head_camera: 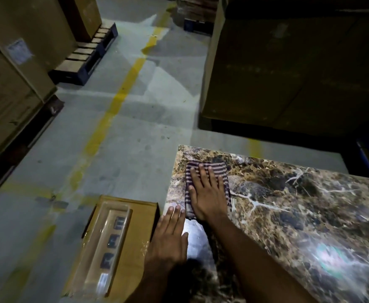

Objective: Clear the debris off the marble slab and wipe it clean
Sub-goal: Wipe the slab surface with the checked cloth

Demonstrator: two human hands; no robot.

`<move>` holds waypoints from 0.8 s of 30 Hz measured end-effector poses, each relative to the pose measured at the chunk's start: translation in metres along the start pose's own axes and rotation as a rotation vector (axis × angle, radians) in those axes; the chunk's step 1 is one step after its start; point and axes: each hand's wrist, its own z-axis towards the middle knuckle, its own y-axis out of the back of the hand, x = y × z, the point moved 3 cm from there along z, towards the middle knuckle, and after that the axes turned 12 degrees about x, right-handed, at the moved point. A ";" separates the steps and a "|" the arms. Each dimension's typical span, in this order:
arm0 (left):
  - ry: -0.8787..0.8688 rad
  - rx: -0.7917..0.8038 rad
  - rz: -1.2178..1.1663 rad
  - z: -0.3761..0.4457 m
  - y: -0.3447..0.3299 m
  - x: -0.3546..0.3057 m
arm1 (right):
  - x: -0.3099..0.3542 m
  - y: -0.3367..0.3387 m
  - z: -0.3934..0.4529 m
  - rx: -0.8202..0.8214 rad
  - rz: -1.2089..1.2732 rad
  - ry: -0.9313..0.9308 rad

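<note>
A brown marble slab [288, 204] with white veins fills the lower right of the head view. A striped dark-and-light cloth [219, 169] lies flat near the slab's far left corner. My right hand [208, 193] presses on the cloth with straight, spread fingers. My left hand [170, 232] rests flat on the slab's left edge, just below the cloth, fingers straight. I see no loose debris on the visible part of the slab.
An open cardboard box [133, 219] holding a clear plastic tray with dark parts sits on the floor left of the slab. Tall cartons stand at the left [15, 84] and behind the slab [288, 73]. A wooden pallet [87, 53] and yellow floor lines [113, 110] lie beyond.
</note>
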 end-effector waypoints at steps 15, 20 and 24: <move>-0.047 0.036 0.009 -0.002 0.008 -0.005 | 0.041 0.018 0.079 0.002 -0.053 0.145; -0.029 0.010 0.013 0.000 0.004 0.000 | 0.011 0.015 0.069 -0.024 -0.010 0.013; -0.079 0.041 0.110 0.000 0.003 0.002 | 0.030 0.031 0.105 -0.009 0.017 -0.026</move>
